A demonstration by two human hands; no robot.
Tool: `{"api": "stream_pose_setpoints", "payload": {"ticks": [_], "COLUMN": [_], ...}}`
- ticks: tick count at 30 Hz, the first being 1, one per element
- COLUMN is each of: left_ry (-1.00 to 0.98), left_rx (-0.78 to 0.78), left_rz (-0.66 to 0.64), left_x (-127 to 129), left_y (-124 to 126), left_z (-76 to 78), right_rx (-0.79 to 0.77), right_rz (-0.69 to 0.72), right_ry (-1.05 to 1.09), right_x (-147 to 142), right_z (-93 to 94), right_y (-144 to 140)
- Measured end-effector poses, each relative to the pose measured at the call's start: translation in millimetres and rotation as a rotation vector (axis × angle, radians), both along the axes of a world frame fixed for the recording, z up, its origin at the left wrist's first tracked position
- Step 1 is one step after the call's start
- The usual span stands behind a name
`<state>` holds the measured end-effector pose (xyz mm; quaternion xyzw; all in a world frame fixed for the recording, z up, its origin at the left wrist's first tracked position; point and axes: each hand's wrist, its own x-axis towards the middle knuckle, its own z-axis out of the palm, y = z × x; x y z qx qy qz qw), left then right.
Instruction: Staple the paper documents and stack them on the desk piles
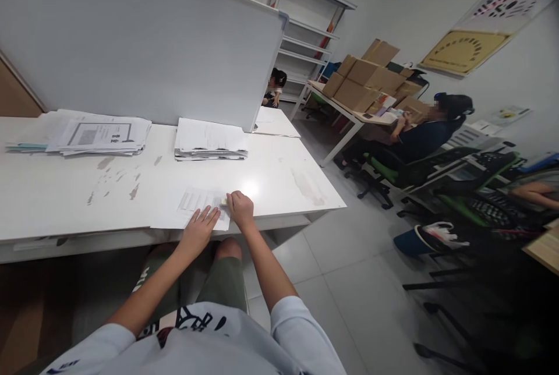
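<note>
A printed sheet of paper lies near the front edge of the white table. My left hand rests flat on its lower part, fingers stretched out. Close beside it, at the sheet's right edge, my right hand is closed on a small yellowish object. Its kind is too small to make out, and my fingers cover part of it. Beyond my hands a stack of papers sits against the grey upright panel.
Another paper pile lies at the back left. Boxes crowd a second table, where a person sits. Another person is partly hidden behind the panel. A blue bin and office chairs stand on the floor to the right.
</note>
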<state>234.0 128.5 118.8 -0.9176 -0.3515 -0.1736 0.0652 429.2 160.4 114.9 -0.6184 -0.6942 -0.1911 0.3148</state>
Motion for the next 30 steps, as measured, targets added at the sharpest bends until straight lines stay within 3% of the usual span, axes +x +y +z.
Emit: {"api": "stream_pose_setpoints", "payload": {"ticks": [12,30], "left_ry": [-0.003,-0.029], "left_rx": [0.003,-0.014], "left_rz": [-0.019,-0.011], "left_x": [1.6,4.2], "left_y": [-0.1,-1.8], "left_z": [-2.5,-0.2], "right_rx": [0.016,-0.084], "right_rz": [-0.050,-0.082], "right_ry": [-0.006,0.007], "right_x": [-2.8,-2.2], "right_z": [4.3,6.6], "right_y": [-0.7,-0.7]}}
